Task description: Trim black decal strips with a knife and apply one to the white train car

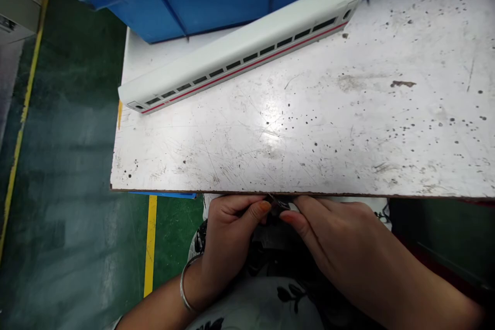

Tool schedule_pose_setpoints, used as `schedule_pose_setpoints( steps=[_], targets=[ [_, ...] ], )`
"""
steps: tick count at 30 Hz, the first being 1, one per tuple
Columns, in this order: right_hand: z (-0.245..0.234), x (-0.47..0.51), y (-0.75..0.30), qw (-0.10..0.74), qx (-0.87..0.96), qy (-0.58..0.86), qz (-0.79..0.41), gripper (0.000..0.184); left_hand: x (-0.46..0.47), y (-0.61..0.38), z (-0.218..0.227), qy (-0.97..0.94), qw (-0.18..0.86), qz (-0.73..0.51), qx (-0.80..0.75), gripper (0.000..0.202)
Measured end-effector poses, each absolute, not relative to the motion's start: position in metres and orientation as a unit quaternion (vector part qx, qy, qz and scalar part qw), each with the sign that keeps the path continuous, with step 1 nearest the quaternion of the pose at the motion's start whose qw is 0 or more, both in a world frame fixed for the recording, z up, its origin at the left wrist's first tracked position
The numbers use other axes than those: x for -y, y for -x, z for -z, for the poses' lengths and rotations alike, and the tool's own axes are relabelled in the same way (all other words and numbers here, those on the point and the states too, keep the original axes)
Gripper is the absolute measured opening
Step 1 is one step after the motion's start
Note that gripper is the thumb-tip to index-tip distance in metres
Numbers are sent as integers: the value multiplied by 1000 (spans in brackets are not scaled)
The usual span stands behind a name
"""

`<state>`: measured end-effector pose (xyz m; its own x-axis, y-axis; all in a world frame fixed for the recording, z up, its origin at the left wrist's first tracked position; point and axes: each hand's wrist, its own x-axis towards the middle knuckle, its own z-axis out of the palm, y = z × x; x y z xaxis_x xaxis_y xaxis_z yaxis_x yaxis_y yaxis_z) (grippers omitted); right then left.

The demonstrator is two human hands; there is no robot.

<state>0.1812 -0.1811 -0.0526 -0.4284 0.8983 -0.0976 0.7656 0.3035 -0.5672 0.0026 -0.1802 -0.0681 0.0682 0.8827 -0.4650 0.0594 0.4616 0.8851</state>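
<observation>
My left hand [230,229], with a bangle on its wrist, is low at the table's front edge, thumb pressed to the fingers in a pinch. Close to its right, my right hand [334,234] is also closed, thumb against fingers. Between the fingertips shows a small dark object [277,205] with a thin, light tip; it is too small and shaded to name. Farther back, a white model train carriage [247,49] with dark windows and a red stripe lies slantwise on the table, touched by neither hand.
The scratched, speckled white table [309,139] ends just above my hands. A large blue crate [232,0] stands along its back, behind the carriage. Left of the table runs a green floor [77,175] with a yellow line [150,247].
</observation>
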Motion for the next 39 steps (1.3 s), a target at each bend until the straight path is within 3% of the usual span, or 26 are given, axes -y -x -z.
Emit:
schedule_pose_setpoints(
  steps=[5,14,26,35,39],
  targets=[
    [54,186,-177,137,797,537,-241,43,181,-2,70,-402,609,-332,-598,31],
    [57,184,-180,122,780,539,-294,44,180,-3,69,-402,608,-324,-603,34],
    [61,191,-173,137,806,543,-194,42,179,-3,68,-397,610,-329,-602,32],
    [56,184,-190,211,774,513,-303,40,182,3,58,-312,687,-328,-569,28],
    [40,172,-205,235,813,511,-153,40,183,13,44,-280,717,-352,-533,34]
  ],
)
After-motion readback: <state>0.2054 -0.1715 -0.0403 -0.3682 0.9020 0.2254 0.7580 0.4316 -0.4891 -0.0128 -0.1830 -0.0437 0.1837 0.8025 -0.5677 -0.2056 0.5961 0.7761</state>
